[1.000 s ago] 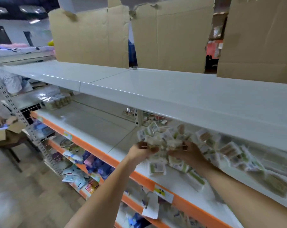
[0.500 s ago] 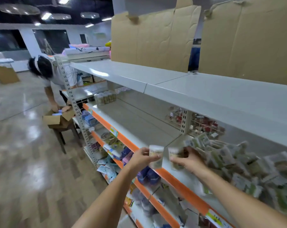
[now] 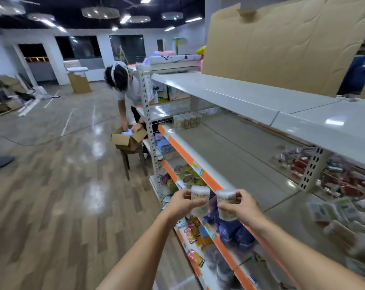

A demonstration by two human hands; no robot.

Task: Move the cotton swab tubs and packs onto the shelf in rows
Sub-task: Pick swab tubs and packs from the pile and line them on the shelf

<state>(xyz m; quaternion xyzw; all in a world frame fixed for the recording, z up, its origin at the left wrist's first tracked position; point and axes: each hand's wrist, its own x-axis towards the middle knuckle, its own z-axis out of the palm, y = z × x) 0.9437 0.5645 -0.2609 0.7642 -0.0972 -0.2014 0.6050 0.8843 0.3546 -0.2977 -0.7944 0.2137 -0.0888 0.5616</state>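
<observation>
While a small row of tubs (image 3: 186, 121) stands at the shelf's (image 3: 225, 155) far end, most stock waits.
Left hand (image 3: 182, 204) and right hand (image 3: 241, 207) fingers each grip a cotton swab tub (image 3: 200, 200), (image 3: 225, 204) near the shelf's front edge; loose packs (image 3: 340, 210) lie heaped at 3 o'clock, unsorted.

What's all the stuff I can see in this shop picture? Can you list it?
Cotton swab tubs in hand: two, translucent white, held in front of the orange shelf edge.
Tubs on shelf: a small cluster, pale, far end of the middle shelf.
Packs: a heap, white and green, right on the same shelf.
Shelf: grey, orange-edged.
Cardboard sheet: brown, standing on the top shelf.
Other person: bent over an open cardboard box.
Left hand: grips one tub.
Right hand: grips the other.
</observation>
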